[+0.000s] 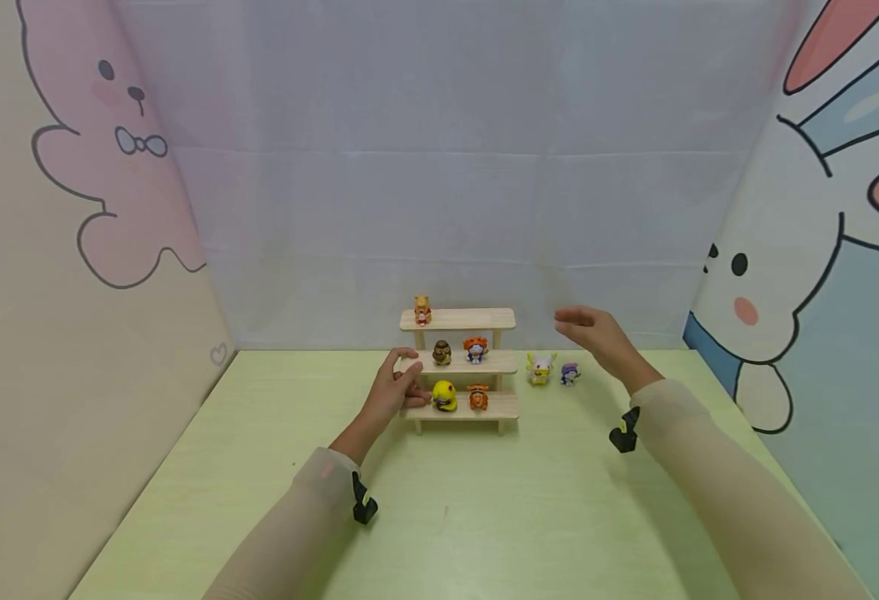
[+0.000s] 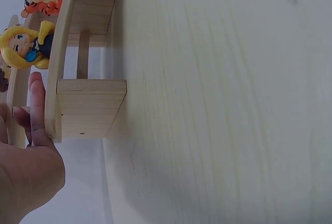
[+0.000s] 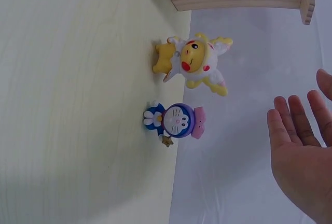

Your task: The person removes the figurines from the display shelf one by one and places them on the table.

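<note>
A three-tier wooden shelf stands at the back of the table. My left hand is at its left end, and in the left wrist view a straight finger lies along the lowest tier, close to a yellow-haired figurine. Beside that figurine sits a tiger figurine. The middle tier holds a brown figurine and one in an orange-red hat. Raised to the right, my right hand has extended fingers and holds nothing. Below it stand a yellow-and-white eared figurine and a blue cat figurine.
A yellow bear figurine stands at the left of the top tier. Behind the pale table hangs a white cloth, close to the shelf. Side panels with a pink bear and a rabbit flank the table.
</note>
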`<state>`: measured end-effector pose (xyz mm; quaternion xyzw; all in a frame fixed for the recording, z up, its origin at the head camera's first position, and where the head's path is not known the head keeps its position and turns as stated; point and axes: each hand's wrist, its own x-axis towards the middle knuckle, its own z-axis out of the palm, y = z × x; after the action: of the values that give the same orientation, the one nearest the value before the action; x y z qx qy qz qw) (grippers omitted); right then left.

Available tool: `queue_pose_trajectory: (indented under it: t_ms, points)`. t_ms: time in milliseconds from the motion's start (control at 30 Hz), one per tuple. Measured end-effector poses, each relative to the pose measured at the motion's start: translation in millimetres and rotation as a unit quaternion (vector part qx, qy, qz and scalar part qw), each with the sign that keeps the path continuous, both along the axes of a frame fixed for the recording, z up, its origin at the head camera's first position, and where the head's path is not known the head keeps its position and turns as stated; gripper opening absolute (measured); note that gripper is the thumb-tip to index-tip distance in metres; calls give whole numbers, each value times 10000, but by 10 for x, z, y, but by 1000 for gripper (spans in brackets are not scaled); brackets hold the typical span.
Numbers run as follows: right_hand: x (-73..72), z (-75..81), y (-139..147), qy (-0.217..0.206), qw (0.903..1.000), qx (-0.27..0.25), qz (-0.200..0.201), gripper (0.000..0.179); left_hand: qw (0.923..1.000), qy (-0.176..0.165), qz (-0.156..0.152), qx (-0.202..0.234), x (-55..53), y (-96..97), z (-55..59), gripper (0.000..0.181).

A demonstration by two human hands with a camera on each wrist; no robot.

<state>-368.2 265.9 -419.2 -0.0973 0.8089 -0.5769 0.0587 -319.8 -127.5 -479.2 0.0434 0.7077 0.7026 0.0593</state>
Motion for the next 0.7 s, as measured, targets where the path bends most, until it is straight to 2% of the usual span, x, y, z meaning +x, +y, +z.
queue_pose_trajectory:
  t_ms: [300,700]
  points:
    - [4,152,-157,73,9996,-116,227,62,10000,-10,35,-35,-1,3,-9,34]
    - [-24,321,-406,244,9989,-225,330,59,10000,-6,-44,-6,-17,-5,-19,42]
